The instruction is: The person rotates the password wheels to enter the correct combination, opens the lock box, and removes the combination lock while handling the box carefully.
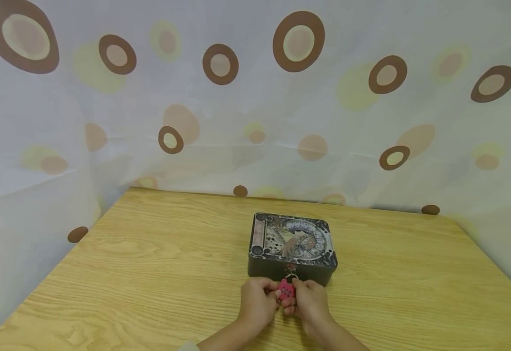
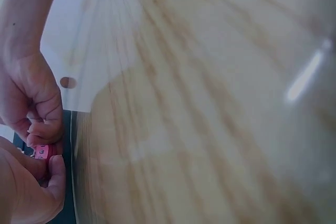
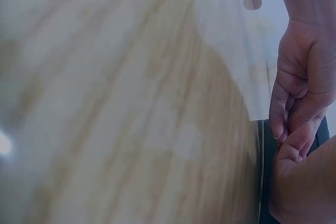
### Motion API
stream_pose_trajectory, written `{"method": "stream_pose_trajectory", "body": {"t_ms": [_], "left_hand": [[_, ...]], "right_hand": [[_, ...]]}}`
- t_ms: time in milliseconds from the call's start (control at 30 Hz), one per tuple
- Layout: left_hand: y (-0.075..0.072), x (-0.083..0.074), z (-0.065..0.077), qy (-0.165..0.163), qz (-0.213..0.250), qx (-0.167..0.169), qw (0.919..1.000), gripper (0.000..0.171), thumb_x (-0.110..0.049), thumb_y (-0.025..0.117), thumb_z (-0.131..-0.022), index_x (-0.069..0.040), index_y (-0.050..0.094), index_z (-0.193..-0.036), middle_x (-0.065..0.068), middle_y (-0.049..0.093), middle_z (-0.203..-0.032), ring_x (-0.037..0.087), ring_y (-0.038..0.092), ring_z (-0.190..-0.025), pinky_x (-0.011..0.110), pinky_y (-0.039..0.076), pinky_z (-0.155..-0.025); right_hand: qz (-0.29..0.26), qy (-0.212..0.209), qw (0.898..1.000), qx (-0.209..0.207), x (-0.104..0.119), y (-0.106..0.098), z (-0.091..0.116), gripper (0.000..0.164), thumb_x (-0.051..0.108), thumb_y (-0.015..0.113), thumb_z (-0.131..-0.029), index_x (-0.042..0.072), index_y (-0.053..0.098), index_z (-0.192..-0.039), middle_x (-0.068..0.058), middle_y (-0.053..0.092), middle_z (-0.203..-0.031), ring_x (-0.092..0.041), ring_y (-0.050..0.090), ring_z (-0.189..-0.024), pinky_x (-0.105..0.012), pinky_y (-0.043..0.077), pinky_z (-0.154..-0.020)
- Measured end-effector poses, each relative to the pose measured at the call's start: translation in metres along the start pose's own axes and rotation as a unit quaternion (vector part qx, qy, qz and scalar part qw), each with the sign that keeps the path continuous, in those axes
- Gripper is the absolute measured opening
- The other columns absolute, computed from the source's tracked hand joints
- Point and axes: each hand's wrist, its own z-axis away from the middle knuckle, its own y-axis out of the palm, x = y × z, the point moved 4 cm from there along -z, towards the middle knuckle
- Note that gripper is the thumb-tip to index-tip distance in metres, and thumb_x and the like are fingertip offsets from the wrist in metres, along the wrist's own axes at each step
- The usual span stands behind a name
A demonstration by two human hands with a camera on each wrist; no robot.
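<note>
A pink padlock [image 1: 286,290] with a row of small number dials hangs at the front of a dark tin box [image 1: 292,239]. Its metal shackle is at the red clasp [image 1: 291,267] on the box front. My left hand [image 1: 256,300] pinches the padlock body from the left, thumb by the dials. From the other side, my right hand [image 1: 311,302] grips it, thumb close to the shackle. In the left wrist view the pink padlock [image 2: 42,152] shows between both hands' fingers. The fingers hide it in the right wrist view.
The box stands with its patterned lid down on a wood-grain table [image 1: 150,273]. Behind and beside the table hangs a pale sheet [image 1: 246,112] printed with brown, peach and yellow circles.
</note>
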Motion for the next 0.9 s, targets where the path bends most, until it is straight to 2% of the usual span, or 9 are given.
{"method": "stream_pose_trajectory", "body": {"t_ms": [167, 467, 900], "left_hand": [[-0.0008, -0.0014, -0.0008, 0.000, -0.017, 0.003, 0.9999, 0.006, 0.011, 0.065, -0.075, 0.006, 0.068, -0.072, 0.012, 0.067, -0.066, 0.006, 0.055, -0.056, 0.013, 0.044, -0.045], [-0.0004, -0.0015, -0.0024, -0.031, 0.009, 0.021, 0.9992, 0.006, 0.011, 0.065, -0.077, 0.007, 0.068, -0.074, 0.010, 0.065, -0.066, 0.009, 0.056, -0.055, 0.017, 0.049, -0.046], [-0.0026, -0.0037, -0.0051, -0.015, 0.006, 0.025, 0.9995, 0.006, 0.013, 0.064, -0.075, 0.008, 0.068, -0.073, 0.012, 0.065, -0.064, 0.011, 0.058, -0.049, 0.016, 0.046, -0.043]], "right_hand": [[-0.013, 0.009, 1.000, 0.001, -0.0002, -0.0015, 0.0002, 0.021, 0.011, 0.036, -0.097, -0.007, 0.043, -0.092, -0.001, 0.052, -0.053, -0.006, 0.051, -0.045, -0.019, 0.046, -0.044], [-0.030, 0.016, 0.999, -0.011, -0.0010, -0.0031, -0.0006, 0.021, 0.011, 0.036, -0.098, -0.009, 0.043, -0.095, -0.001, 0.054, -0.055, -0.007, 0.053, -0.047, -0.021, 0.048, -0.046], [-0.049, 0.022, 0.998, -0.019, -0.0023, -0.0026, -0.0017, 0.021, 0.012, 0.035, -0.099, -0.007, 0.042, -0.097, -0.001, 0.053, -0.057, -0.007, 0.054, -0.048, -0.021, 0.048, -0.047]]}}
